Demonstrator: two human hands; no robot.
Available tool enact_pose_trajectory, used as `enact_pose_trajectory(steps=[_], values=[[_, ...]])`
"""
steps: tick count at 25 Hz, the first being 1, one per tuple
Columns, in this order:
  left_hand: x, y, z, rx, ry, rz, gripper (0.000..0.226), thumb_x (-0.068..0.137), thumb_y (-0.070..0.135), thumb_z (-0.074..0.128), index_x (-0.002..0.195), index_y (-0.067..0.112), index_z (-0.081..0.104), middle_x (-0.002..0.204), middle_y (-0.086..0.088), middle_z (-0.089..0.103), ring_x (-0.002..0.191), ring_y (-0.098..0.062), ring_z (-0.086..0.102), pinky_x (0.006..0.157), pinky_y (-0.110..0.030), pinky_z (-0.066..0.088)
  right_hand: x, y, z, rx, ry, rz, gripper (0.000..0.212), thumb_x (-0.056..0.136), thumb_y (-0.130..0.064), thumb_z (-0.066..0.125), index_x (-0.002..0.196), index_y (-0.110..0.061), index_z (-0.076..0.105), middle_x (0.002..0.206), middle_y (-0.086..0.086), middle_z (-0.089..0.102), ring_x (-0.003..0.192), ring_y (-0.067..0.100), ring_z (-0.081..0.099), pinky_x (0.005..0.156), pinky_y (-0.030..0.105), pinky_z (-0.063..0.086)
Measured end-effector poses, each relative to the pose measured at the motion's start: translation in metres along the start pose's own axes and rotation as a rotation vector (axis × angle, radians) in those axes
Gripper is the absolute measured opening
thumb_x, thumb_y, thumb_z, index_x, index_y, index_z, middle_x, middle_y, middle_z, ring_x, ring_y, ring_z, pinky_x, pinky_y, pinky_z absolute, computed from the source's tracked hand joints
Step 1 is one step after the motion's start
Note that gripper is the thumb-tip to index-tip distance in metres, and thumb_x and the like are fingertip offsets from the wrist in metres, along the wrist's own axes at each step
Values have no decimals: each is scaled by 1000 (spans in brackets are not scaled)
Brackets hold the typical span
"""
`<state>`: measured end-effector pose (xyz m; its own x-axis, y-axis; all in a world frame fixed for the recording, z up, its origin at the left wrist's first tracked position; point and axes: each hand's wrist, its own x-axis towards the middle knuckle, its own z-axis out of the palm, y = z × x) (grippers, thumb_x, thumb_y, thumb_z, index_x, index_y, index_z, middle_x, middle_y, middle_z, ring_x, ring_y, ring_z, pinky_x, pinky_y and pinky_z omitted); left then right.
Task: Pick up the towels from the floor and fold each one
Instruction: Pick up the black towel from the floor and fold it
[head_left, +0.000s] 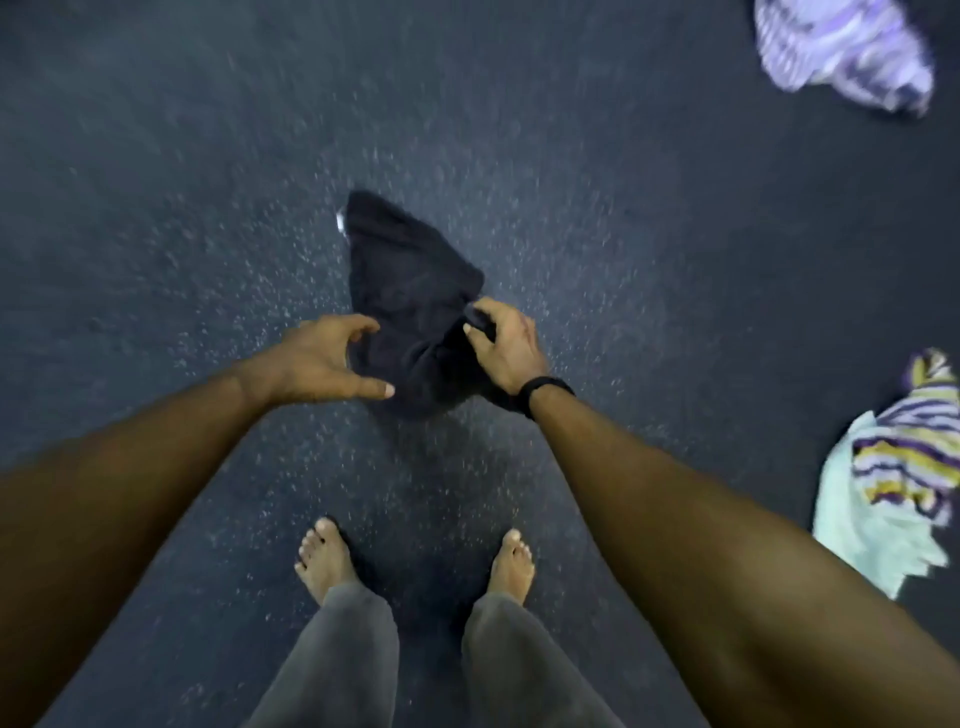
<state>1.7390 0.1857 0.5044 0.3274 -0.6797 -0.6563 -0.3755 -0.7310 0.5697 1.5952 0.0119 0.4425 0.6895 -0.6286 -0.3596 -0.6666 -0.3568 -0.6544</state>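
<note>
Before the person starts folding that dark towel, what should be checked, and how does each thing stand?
1. Right hand grips the dark towel: ok.
2. Left hand has hold of it too: not ok, fingers spread, just beside it.
3. Towel fully off the floor: cannot tell.
4. Towel spread flat for folding: not ok, bunched.
5. Other towels picked up: not ok, the purple towel and the striped towel lie on the floor.

Dim bluish light, soft motion blur throughout, wide-angle stretch at edges, speckled floor faintly glinting centrally

Dark speckled floor, perhaps carpet, dim light, blurred
</note>
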Motion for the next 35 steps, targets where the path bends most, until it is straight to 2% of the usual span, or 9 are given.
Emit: enact_pose_trajectory(steps=[3,7,11,13,17,21,25,30,35], values=[[-67,56,-88,-16,161,49,80,72,33,81,140,11,45,139,-8,51,126,-20,49,100,-22,34,10,-124,-91,-81,-75,-199,11,90,-18,59,100,-13,63,97,9,67,94,26,61,78,35,50],[-178,123,-232,38,391,77,78,72,40,80,138,15,48,137,-6,54,125,-17,51,103,-24,35,11,-314,-212,-228,-146,-468,5,85,-15,62,88,-11,65,86,9,68,87,28,63,73,38,51],[-297,163,-355,16,631,125,76,72,41,80,137,17,49,135,-3,55,124,-16,51,103,-26,35,-19,-490,-299,-366,-120,-709,4,82,-19,68,82,-19,64,80,4,64,83,24,60,70,30,45],[-365,175,-400,12,740,123,75,71,40,81,136,17,50,134,-3,55,124,-17,52,103,-26,36,-47,-573,-335,-429,-82,-834,7,82,-22,69,81,-21,62,78,2,60,77,21,55,68,28,39],[-489,169,-448,20,951,56,75,71,41,80,136,17,50,134,-4,56,122,-17,53,101,-25,37,-104,-708,-374,-453,-26,-1059,8,85,-32,67,87,-25,62,85,-2,60,84,18,53,76,33,46],[-603,148,-451,-11,1171,-66,77,71,42,80,137,17,49,136,-5,54,125,-17,51,103,-28,38,-163,-803,-371,-445,-50,-1294,11,87,-28,66,91,-17,66,86,-4,61,82,17,56,73,28,41],[-702,124,-409,-44,1396,-269,77,69,47,80,135,22,50,135,0,55,122,-14,53,98,-24,37,-227,-867,-332,-453,-161,-1551,13,88,-25,65,85,-13,67,82,4,67,80,20,61,71,30,43],[-797,103,-309,-171,1513,-562,74,70,43,81,133,18,52,125,1,60,119,-14,56,97,-19,38,-319,-899,-259,-407,-348,-1816,12,87,-23,67,76,-19,64,74,-2,62,73,16,56,68,26,36],[-872,86,-197,-275,1580,-831,84,66,56,78,136,20,50,131,-4,58,122,-15,53,104,-25,37,-427,-900,-172,-355,-549,-1992,12,85,-23,69,80,-12,68,76,3,68,77,20,61,72,34,46]])
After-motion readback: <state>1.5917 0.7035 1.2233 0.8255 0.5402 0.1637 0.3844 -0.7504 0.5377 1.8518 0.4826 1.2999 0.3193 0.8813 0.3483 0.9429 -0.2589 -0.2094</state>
